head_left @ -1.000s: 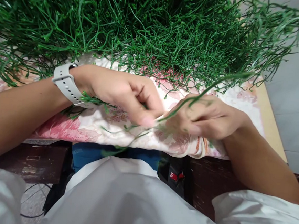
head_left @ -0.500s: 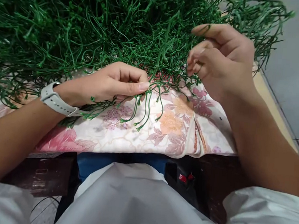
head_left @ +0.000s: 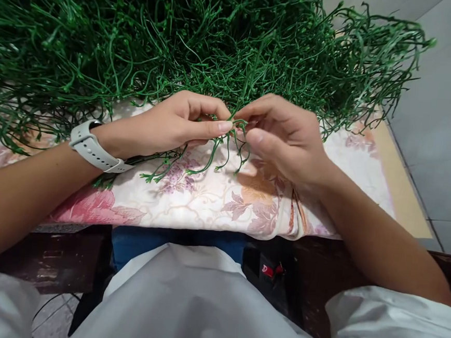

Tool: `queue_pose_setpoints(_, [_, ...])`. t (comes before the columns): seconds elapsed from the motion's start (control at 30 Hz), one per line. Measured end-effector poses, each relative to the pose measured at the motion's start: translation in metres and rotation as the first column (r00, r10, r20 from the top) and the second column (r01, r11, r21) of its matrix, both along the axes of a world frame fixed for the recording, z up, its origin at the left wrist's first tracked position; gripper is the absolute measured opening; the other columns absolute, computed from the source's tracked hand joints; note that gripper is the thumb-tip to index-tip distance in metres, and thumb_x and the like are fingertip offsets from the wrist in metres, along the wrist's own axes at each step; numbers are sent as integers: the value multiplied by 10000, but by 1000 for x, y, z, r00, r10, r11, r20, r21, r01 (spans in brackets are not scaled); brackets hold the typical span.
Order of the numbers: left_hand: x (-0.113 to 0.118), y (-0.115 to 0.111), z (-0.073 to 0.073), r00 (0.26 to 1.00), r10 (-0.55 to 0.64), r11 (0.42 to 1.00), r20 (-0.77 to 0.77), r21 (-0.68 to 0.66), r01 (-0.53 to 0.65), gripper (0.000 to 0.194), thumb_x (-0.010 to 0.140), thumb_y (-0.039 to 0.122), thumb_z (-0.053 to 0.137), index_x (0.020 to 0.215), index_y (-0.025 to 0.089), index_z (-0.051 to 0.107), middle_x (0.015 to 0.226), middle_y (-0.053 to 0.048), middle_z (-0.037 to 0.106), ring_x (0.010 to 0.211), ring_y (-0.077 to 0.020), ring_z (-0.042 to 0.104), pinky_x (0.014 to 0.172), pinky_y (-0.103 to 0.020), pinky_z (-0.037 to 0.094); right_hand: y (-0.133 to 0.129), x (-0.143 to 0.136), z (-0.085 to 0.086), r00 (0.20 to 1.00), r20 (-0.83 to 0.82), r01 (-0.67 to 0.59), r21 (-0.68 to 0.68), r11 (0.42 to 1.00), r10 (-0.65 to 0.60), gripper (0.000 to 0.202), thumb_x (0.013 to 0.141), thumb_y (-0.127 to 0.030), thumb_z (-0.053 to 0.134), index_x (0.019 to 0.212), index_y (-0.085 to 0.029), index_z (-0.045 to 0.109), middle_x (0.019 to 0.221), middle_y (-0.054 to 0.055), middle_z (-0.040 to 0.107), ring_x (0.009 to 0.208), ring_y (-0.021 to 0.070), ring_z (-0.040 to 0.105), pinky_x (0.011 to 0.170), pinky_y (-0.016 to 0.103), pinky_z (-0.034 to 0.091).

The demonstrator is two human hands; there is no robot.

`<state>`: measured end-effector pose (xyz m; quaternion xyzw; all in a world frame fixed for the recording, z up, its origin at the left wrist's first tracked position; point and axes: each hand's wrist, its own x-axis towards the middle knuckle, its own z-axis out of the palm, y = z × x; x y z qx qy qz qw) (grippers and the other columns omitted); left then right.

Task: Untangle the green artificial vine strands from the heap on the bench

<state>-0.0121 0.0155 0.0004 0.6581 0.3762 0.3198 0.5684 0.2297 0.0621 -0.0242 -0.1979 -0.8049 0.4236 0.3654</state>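
Note:
My left hand (head_left: 192, 119), with a pale watch strap at its wrist, pinches an artificial green stem (head_left: 249, 77) between thumb and index finger. Several thin branches (head_left: 210, 160) with small forked tips hang below that pinch. Close against it on the right, my right hand (head_left: 284, 137) has curled fingers at the same stem. Its index fingertip meets the strands just beside my left thumb. Whatever lies deeper inside the right fingers is hidden.
A large tangled heap of artificial green stems (head_left: 142, 37) spreads across the back of the table. Beneath lies a flowered cloth (head_left: 191, 208), its folded edge hanging at the front. A tiled wall (head_left: 447, 129) stands at the right.
My right hand has come down and left from above the cloth to the stem at my left hand. The left hand keeps its pinch and has barely moved.

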Motion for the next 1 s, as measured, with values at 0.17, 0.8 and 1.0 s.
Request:
queue_pose_setpoints(0.17, [1,1,-1,1000,-19,1000,5,7,19,328,880,458,848,792,191,678,523,72,395,449,-57,298,409,-238,235,-5,-2,-3,1000,23,-2,26,1000,1,272,1014,-467,728,984,-205,665,901,27,646,785,141,569,728,285,459])
queue_pose_setpoints(0.8, [9,-8,20,856,-513,858,-68,-85,507,281,916,214,756,655,158,668,568,22,555,513,-74,502,492,-178,406,-3,10,34,698,292,-683,-2,730,654,456,1169,-392,433,837,-141,618,757,27,672,789,95,668,759,244,518])
queue_pose_setpoints(1.0, [-11,-2,23,937,-350,937,-17,3,350,433,866,417,861,605,157,635,552,8,529,519,-74,485,485,-218,375,33,43,43,931,-50,-353,125,927,361,440,1012,-444,737,707,-187,550,682,-51,566,561,30,504,577,228,438])
